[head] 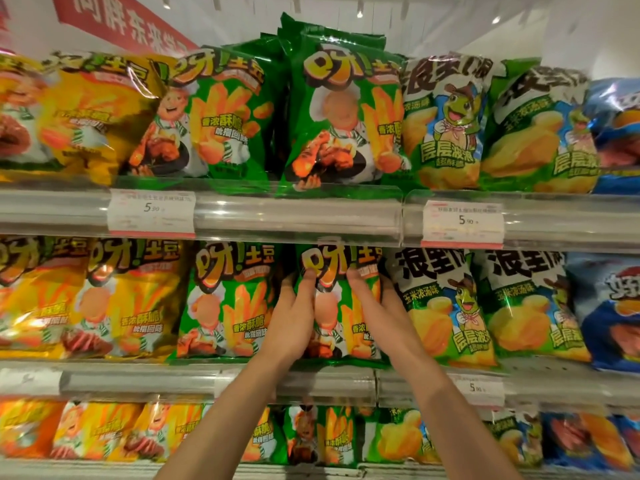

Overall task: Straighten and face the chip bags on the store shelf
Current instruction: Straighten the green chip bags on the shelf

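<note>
Going left to right: your left hand (294,313) is on the left edge of the green fries bag (337,306) on the middle shelf (138,379), thumb pinched over the front near the logo and the other fingers tucked round behind. Your right hand (372,299) mirrors it on the right edge, fingers curled round the side, squeezed in just beside the frog-mascot bag (446,306) at 3 o'clock.

So you've got it clamped from both sides, which is the right grip imo. Go easy on the squeeze, it's puffy and will crinkle. Keep the logo at 12 o'clock and the bottom seam at 6, sat behind the clear shelf lip. Its neighbour at 9 o'clock, the other green bag (225,303), leans a little, so I'd match the fronts flush. The tall green bag (343,109) up top pokes above its row, probably worth a look next.
</note>
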The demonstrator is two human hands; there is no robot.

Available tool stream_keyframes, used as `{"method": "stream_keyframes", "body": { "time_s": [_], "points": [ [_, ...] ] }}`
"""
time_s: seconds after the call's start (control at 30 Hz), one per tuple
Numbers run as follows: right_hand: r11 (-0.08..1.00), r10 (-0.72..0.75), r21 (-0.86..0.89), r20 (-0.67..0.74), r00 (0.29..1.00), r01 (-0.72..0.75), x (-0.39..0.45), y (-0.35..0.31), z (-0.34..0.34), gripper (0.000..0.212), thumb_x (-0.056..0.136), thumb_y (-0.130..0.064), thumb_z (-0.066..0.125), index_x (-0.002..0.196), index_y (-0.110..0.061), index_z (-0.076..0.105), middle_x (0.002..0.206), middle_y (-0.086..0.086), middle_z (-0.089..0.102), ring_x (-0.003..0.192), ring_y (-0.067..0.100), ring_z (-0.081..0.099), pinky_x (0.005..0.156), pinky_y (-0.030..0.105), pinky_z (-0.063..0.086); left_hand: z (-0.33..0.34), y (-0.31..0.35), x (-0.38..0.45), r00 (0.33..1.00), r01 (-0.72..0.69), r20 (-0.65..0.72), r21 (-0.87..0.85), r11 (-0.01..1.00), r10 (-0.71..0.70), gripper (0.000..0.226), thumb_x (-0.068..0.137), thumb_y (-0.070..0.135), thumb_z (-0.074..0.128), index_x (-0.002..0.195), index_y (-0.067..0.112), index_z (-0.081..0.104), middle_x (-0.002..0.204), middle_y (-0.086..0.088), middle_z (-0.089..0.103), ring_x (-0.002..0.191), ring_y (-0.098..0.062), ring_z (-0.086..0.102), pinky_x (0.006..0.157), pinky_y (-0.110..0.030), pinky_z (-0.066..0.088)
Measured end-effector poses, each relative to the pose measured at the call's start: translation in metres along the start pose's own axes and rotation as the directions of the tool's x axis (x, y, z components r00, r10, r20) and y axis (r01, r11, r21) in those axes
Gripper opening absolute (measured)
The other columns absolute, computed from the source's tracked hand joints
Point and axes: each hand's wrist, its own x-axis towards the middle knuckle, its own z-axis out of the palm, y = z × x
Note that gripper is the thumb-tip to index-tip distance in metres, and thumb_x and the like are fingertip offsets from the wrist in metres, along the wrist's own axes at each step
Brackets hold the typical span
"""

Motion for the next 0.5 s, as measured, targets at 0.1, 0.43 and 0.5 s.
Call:
{"method": "stream_keyframes", "body": {
  "time_s": [0.1, 0.43, 0.5],
  "points": [
    [0.999, -0.03, -0.031, -0.011, 0.999, 0.03, -0.0019, 0.0018, 0.0025, 0.057, 0.082, -0.078, 0.05, 0.126, -0.042, 0.047, 0.121, -0.017, 0.056, 0.11, 0.007, 0.05, 0.093, 0.027, 0.036, -0.0004, -0.0032, 0.0047, 1.0, -0.001, 0.004, -0.028, 1.0, 0.001, 0.073, 0.094, 0.069, 0.033, 0.155, 0.03, 0.023, 0.155, 0.0, 0.038, 0.141, -0.023, 0.036, 0.113, -0.045, 0.03],
    [0.994, -0.037, -0.1, 0.026, 0.999, 0.04, -0.0049, -0.0029, -0.0005, 0.06, 0.085, -0.079, 0.043, 0.133, -0.044, 0.045, 0.12, -0.022, 0.054, 0.103, -0.002, 0.05, 0.09, 0.024, 0.036, 0.0009, -0.0055, 0.0101, 0.999, -0.039, 0.015, -0.074, 0.996, 0.04, 0.077, 0.086, 0.076, 0.037, 0.149, 0.032, 0.037, 0.141, 0.004, 0.053, 0.127, -0.017, 0.051, 0.106, -0.041, 0.04],
    [0.992, -0.021, -0.126, 0.036, 0.999, 0.025, -0.002, -0.0017, 0.0004, 0.074, 0.081, -0.084, 0.041, 0.141, -0.041, 0.045, 0.134, -0.014, 0.054, 0.12, 0.009, 0.052, 0.099, 0.031, 0.04, 0.0008, -0.0049, 0.0103, 0.999, -0.029, 0.017, -0.082, 0.996, 0.031, 0.071, 0.09, 0.071, 0.039, 0.148, 0.03, 0.039, 0.14, 0.003, 0.054, 0.126, -0.016, 0.05, 0.099, -0.037, 0.037]
  ]
}}
